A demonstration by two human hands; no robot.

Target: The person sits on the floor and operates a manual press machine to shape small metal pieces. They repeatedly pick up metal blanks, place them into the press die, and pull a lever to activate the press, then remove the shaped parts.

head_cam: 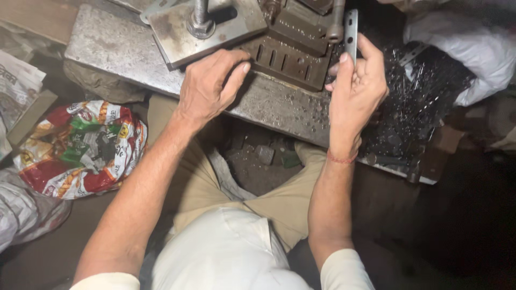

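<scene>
Flat grey metal strip with punched holes (351, 32) stands upright, pinched in the right hand (355, 91) beside the slotted rusty steel die block (285, 56); left hand (209, 86) rests loosely there, grasping nothing.

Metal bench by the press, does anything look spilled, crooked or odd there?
Yes. Small metal bits lie scattered across the steel plate, and a loose heap of metal strips spreads beside the right hand. A torn colourful bag sits open on the floor.
</scene>
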